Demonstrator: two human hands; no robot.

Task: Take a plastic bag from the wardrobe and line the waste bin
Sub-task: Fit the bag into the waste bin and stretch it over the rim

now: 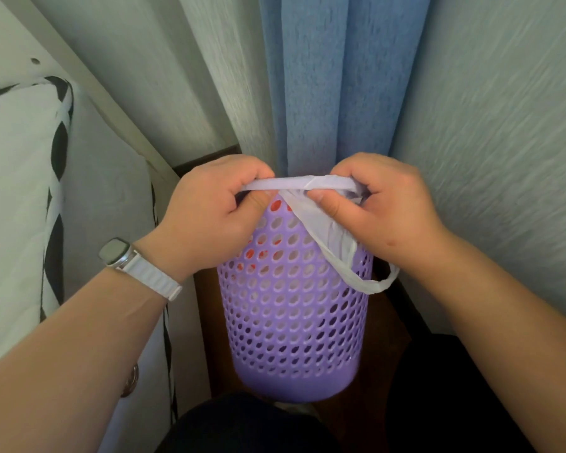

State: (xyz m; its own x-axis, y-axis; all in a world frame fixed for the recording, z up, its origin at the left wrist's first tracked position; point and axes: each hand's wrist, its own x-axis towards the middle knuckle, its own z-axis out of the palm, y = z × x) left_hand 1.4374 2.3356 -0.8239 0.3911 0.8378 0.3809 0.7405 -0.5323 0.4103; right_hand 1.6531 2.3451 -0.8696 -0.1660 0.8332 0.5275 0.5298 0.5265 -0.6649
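A purple waste bin with a perforated wall stands on the floor in a corner, in the middle of the head view. A white plastic bag is stretched taut across the far part of the bin's top. My left hand grips the bag's left end with curled fingers. My right hand pinches the bag's right end, and a handle loop of the bag hangs below that hand, outside the bin. Something red shows through the holes on the bin's upper left. My hands hide the bin's rim.
A blue curtain hangs right behind the bin. Textured pale walls close in on the right and behind. A white bed edge with a black-and-white pillow lies at the left. My dark-clothed legs sit beside the bin on the brown floor.
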